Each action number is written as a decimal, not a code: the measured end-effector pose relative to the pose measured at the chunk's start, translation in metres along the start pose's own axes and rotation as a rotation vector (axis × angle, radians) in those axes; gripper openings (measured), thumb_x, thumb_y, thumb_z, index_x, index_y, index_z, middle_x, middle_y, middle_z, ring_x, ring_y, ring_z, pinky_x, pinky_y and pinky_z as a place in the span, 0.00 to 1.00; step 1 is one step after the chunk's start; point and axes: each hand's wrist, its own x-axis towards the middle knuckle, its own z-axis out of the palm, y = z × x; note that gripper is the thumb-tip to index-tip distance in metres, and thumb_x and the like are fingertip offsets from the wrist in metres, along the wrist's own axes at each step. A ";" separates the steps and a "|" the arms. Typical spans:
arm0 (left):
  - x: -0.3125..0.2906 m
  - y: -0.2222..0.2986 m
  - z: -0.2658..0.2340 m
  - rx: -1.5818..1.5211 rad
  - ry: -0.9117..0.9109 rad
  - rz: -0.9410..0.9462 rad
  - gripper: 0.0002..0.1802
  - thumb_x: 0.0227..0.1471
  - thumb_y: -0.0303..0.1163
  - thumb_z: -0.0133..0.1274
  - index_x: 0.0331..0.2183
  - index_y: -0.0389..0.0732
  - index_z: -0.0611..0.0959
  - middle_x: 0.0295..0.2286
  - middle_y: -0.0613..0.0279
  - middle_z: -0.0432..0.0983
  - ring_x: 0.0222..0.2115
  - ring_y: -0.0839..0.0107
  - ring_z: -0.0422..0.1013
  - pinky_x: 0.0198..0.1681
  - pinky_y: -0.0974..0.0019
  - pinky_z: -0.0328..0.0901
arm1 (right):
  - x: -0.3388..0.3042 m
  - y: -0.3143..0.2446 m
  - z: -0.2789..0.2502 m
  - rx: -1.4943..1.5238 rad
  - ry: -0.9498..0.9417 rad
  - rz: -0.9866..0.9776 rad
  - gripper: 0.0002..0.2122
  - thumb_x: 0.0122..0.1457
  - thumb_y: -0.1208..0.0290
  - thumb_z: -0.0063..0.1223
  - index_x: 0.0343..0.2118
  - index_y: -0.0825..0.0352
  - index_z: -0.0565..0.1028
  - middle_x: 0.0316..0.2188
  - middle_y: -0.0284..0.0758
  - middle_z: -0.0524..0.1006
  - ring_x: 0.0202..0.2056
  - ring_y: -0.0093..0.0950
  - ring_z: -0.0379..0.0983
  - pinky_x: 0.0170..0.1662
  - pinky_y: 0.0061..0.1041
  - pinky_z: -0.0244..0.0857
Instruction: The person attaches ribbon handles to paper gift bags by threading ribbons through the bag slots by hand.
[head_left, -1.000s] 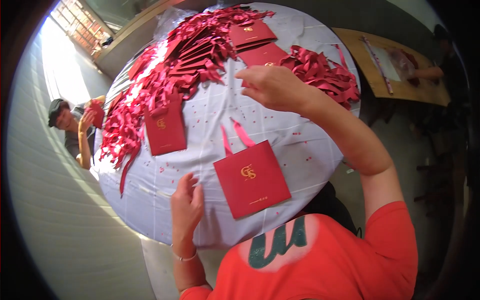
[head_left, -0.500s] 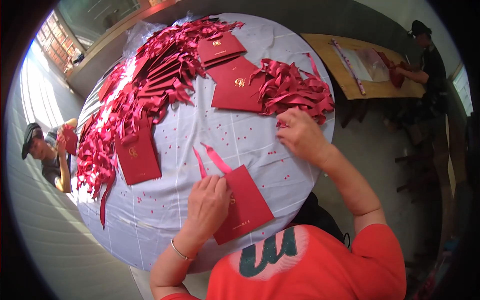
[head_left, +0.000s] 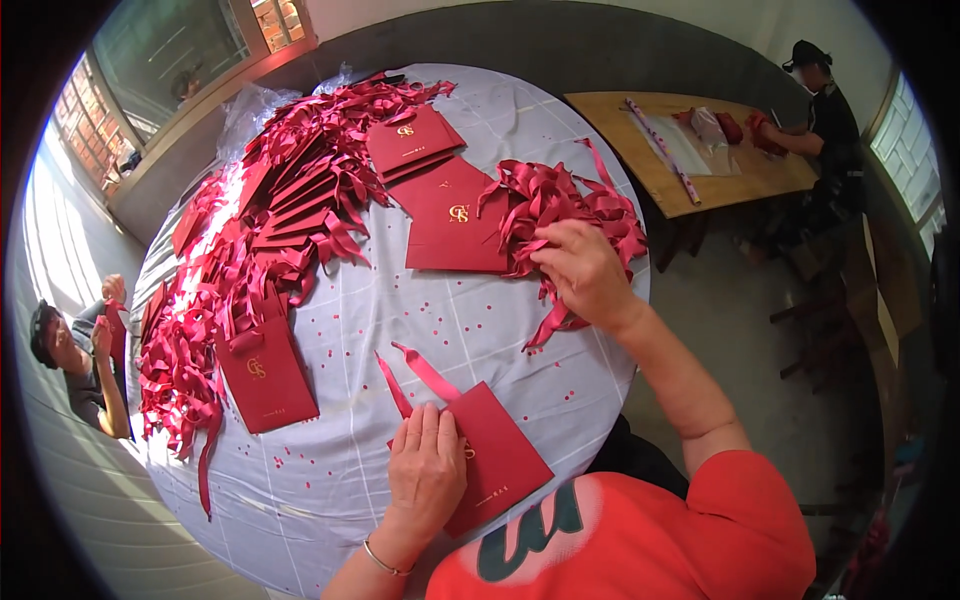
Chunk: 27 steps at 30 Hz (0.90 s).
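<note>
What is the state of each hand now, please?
Left hand: open, pressing flat on the red paper bag.
Right hand: fingers curled into the pile of red ribbons.

Flat red gift bag (head_left: 495, 455) under left hand (head_left: 425, 470), red gold-marked bags (head_left: 450, 215) stacked mid-table

You've got two hands in view: left hand (head_left: 425, 475), right hand (head_left: 585, 272). One round table (head_left: 400, 330), one wooden table (head_left: 700, 150). Two other people: one at left (head_left: 75, 360), one at far right (head_left: 815, 110). One loose ribbon pile (head_left: 570, 215). Red paper bags (head_left: 495, 455): four clearly separate, the rest heaped, can't count.
</note>
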 end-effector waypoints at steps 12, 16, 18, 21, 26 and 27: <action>0.006 0.002 -0.002 -0.076 -0.056 0.023 0.21 0.46 0.29 0.57 0.43 0.31 0.76 0.44 0.42 0.72 0.47 0.49 0.69 0.54 0.53 0.62 | 0.015 -0.014 -0.006 0.115 0.012 -0.067 0.05 0.46 0.77 0.57 0.28 0.65 0.76 0.35 0.37 0.77 0.40 0.37 0.73 0.44 0.36 0.67; 0.008 0.004 -0.022 -0.005 0.174 0.040 0.17 0.52 0.29 0.55 0.43 0.32 0.76 0.40 0.48 0.76 0.38 0.60 0.73 0.40 0.61 0.67 | 0.008 -0.097 0.022 0.420 0.022 -0.230 0.07 0.46 0.74 0.56 0.29 0.65 0.73 0.26 0.35 0.73 0.30 0.35 0.73 0.34 0.35 0.68; 0.002 0.006 -0.030 -0.174 0.176 -0.106 0.24 0.57 0.31 0.54 0.52 0.31 0.70 0.49 0.43 0.71 0.41 0.58 0.75 0.44 0.62 0.71 | -0.004 -0.133 0.022 0.487 -0.084 -0.256 0.06 0.46 0.73 0.55 0.28 0.65 0.71 0.24 0.34 0.71 0.29 0.35 0.72 0.30 0.33 0.67; -0.005 0.000 -0.021 -0.559 0.323 -0.271 0.17 0.57 0.27 0.55 0.47 0.30 0.75 0.41 0.44 0.76 0.37 0.56 0.76 0.40 0.66 0.72 | -0.015 -0.154 0.014 0.544 -0.177 -0.202 0.05 0.47 0.71 0.52 0.24 0.65 0.69 0.22 0.34 0.69 0.26 0.34 0.72 0.25 0.34 0.66; -0.006 -0.001 -0.025 -0.566 0.182 -0.260 0.07 0.58 0.26 0.54 0.38 0.33 0.81 0.35 0.57 0.79 0.33 0.70 0.75 0.35 0.70 0.71 | -0.013 -0.149 0.013 0.485 -0.158 -0.186 0.05 0.48 0.71 0.52 0.24 0.65 0.69 0.21 0.34 0.69 0.23 0.35 0.72 0.25 0.33 0.66; -0.006 0.001 -0.023 -0.721 0.197 -0.269 0.08 0.58 0.25 0.54 0.39 0.33 0.81 0.35 0.58 0.78 0.32 0.72 0.75 0.35 0.71 0.70 | -0.012 -0.147 0.012 0.481 -0.155 -0.201 0.05 0.48 0.71 0.52 0.25 0.65 0.69 0.21 0.34 0.69 0.23 0.35 0.72 0.25 0.33 0.65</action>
